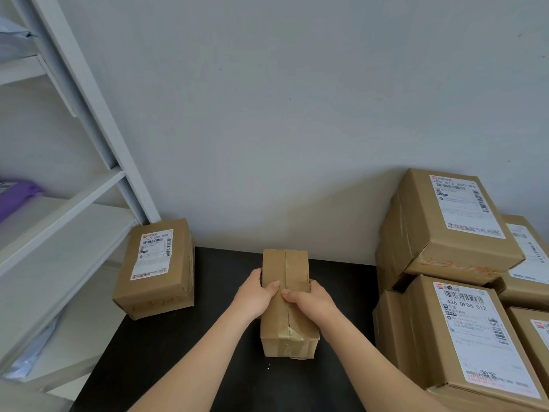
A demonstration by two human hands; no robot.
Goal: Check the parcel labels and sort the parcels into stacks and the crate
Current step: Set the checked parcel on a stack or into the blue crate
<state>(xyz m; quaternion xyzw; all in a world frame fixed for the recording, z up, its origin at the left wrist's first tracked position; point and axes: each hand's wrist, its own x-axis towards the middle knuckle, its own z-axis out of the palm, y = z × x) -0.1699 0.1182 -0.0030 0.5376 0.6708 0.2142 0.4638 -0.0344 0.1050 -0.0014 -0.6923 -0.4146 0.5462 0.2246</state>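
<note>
Mid-table: we are gripping the narrow parcel (286,264) with both hands. It is resting on the black table (208,337), roughly midway between the single labelled box (156,266) at the left and the labelled stacks (454,331) at the right. The left hand (257,295) is wrapping the parcel's left side, thumb lying on top. The right hand (310,301) is curling over the top and right side, fingers closed on the cardboard. Only a taped seam is facing up and no label is showing, so we are judging the step in hand to be turning the parcel to find one. To do it well, we are planning to roll it about its long axis with one edge resting on the table. We are also planning to shift one hand at a time so the glossy tape does not slip under the thumbs, stopping once print is facing us squarely. No crate is appearing in view, so we cannot tell where it is standing.
</note>
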